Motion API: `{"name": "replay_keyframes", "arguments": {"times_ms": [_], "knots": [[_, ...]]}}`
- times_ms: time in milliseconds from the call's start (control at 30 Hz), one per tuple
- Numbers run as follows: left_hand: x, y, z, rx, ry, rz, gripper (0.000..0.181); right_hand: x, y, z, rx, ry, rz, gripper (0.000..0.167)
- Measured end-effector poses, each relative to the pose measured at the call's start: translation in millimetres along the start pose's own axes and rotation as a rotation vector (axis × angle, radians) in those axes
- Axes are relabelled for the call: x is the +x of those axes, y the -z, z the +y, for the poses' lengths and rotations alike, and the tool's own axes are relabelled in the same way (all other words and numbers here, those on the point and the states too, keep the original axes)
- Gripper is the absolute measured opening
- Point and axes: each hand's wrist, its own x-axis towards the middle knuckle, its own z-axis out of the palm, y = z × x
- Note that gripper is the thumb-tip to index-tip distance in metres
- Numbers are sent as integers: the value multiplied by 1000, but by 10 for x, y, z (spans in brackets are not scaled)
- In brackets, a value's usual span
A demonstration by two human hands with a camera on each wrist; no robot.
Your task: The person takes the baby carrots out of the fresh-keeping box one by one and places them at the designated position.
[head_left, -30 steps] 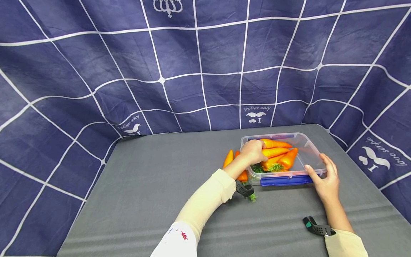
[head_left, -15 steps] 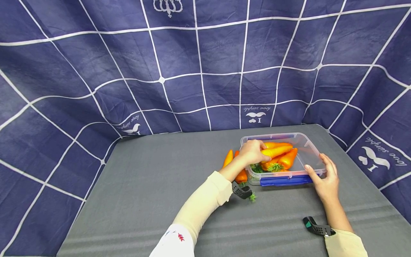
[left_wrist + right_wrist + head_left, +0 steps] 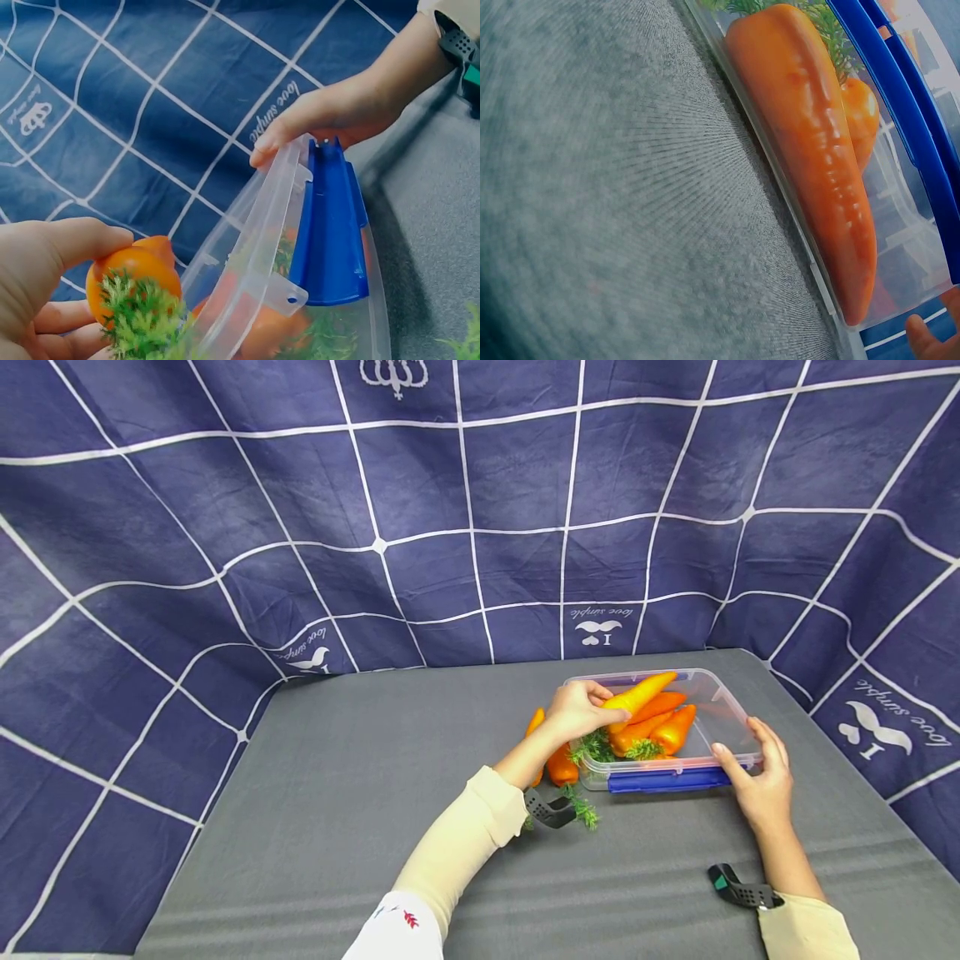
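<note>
My left hand (image 3: pixel 576 712) holds a yellow-orange carrot (image 3: pixel 647 691) by its leafy end, tip pointing up and right, over the left part of a clear plastic container (image 3: pixel 714 727). In the left wrist view, thumb and fingers pinch this carrot (image 3: pixel 135 274) near its green leaves. Several orange carrots (image 3: pixel 675 731) lie inside the container, green tops towards the near left. My right hand (image 3: pixel 763 783) grips the container's near right corner, thumb at the front rim and fingers on the right side. The right wrist view shows a large carrot (image 3: pixel 806 142) through the container's wall.
More carrots (image 3: pixel 562 766) lie on the grey table (image 3: pixel 360 793) against the container's left side, partly behind my left wrist. A blue clasp (image 3: pixel 667 780) runs along the container's front. Behind the table hangs a blue checked curtain (image 3: pixel 517 568).
My left hand has lifted the yellow-orange carrot from the others in the container, moving slightly left and tilting its tip upward. My right hand stays at the corner.
</note>
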Motion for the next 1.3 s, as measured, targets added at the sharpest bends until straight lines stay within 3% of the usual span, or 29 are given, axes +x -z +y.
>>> {"name": "replay_keyframes", "arguments": {"times_ms": [267, 433, 933, 1300], "knots": [[-133, 90, -103, -174, 9, 13, 35, 10, -6, 21, 6, 3, 11, 62], [-202, 125, -171, -227, 29, 37, 34, 7, 3, 11, -5, 8, 11, 62], [-371, 249, -272, -323, 57, 83, 35, 11, -3, 3, -7, 10, 11, 62], [-531, 322, -358, -334, 39, 99, 34, 8, -6, 5, -15, 11, 11, 62]]}}
